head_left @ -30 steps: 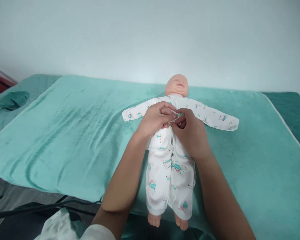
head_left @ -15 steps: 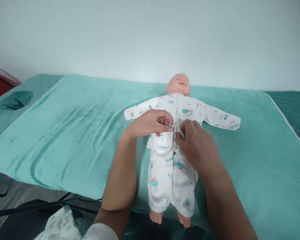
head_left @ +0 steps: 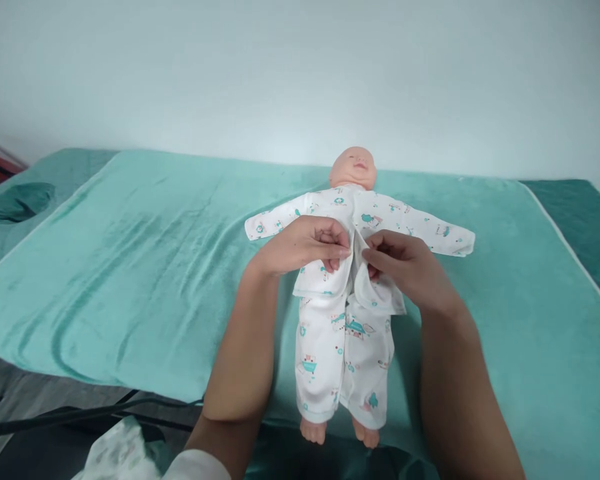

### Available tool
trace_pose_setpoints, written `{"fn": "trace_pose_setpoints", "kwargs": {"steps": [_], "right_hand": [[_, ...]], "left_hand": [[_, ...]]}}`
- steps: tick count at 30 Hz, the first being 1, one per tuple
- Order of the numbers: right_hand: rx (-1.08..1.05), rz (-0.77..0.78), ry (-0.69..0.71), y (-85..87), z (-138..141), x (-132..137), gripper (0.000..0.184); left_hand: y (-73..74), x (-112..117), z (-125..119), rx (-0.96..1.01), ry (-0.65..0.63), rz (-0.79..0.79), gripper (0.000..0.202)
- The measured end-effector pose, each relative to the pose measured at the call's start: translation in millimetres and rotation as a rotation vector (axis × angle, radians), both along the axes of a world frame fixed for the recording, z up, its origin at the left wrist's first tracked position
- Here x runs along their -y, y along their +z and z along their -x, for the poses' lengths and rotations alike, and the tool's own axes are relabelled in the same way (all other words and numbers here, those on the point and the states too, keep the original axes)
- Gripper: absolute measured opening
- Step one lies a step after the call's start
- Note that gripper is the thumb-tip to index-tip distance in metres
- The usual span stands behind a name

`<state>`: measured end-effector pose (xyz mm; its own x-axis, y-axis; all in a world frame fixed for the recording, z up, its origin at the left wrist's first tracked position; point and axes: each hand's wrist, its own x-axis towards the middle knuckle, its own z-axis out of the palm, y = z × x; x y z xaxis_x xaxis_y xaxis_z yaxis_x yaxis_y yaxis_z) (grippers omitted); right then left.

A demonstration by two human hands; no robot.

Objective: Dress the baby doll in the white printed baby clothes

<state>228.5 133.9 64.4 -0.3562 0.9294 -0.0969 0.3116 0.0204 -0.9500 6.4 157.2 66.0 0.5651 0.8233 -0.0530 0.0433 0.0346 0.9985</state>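
A baby doll (head_left: 353,167) lies on its back, head toward the wall and feet toward me. It wears a white printed baby shirt (head_left: 320,283) and matching trousers (head_left: 317,360). My left hand (head_left: 313,243) pinches the shirt's front edge on the left side of the opening. On the other side, my right hand (head_left: 403,263) pinches the opposite front edge between thumb and fingers. The two edges stand slightly apart and lifted at the belly, while the upper chest lies together. Any fastener at my fingertips is too small to make out.
A light green cover (head_left: 145,267) spreads over the padded table, with a dark hole (head_left: 20,202) at its left end. Behind is a pale wall (head_left: 300,80). Black bars (head_left: 90,412) and a printed white cloth (head_left: 123,450) are at the lower left.
My right hand has shifted right and turned, drawing its shirt edge away from the middle, so the lower front parts. My left hand has kept nearly the same place on the shirt.
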Motion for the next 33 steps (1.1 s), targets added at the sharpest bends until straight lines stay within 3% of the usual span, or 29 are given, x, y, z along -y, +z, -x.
{"fn": "trace_pose_setpoints", "kwargs": {"steps": [4,15,21,26,30,33], "right_hand": [[-0.202,0.067,0.072,-5.4,-0.8,-4.0,0.018],[-0.267,0.116,0.051,-8.0,3.2,-4.4,0.018],[-0.276,0.130,0.040,-6.3,3.3,-3.6,0.025],[-0.066,0.075,0.014,0.6,4.2,1.7,0.037],[0.364,-0.118,-0.027,5.0,18.1,14.3,0.037],[0.639,-0.232,-0.087,4.5,30.4,22.0,0.027]], "left_hand": [[-3.1,-0.2,-4.6,0.096,0.010,0.040,0.020],[-10.8,-6.0,-2.4,0.153,-0.016,0.054,0.021],[-6.1,-3.6,-1.0,0.060,-0.022,0.052,0.020],[3.0,0.0,4.2,-0.108,0.009,0.038,0.018],[6.6,0.3,1.5,-0.260,-0.013,0.001,0.014],[5.5,-0.2,-2.0,-0.315,0.008,-0.028,0.012]]}}
